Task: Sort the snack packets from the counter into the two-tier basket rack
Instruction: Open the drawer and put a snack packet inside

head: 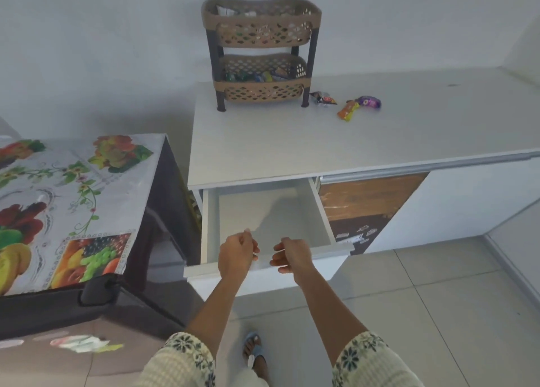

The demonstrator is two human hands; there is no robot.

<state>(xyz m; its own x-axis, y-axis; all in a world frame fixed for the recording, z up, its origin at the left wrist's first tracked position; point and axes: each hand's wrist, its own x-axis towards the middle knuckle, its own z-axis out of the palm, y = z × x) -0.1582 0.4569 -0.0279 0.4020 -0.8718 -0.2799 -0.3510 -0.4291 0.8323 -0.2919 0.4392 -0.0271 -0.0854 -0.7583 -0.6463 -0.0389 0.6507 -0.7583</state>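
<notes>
The brown two-tier basket rack (261,33) stands at the back of the white counter (292,144), with several packets in both tiers. Three snack packets lie on the counter to its right: a dark one (323,98), an orange one (347,110) and a purple one (370,102). Below the counter an empty white drawer (271,211) is pulled out. My left hand (237,255) and my right hand (292,255) are side by side at its front edge, fingers curled around the front panel. Neither hand holds a packet.
A dark appliance with a fruit-print cover (73,196) stands close on the left of the drawer. A brown cabinet panel (359,205) is to the drawer's right. My foot in a blue sandal (253,350) is on the tiled floor (438,313).
</notes>
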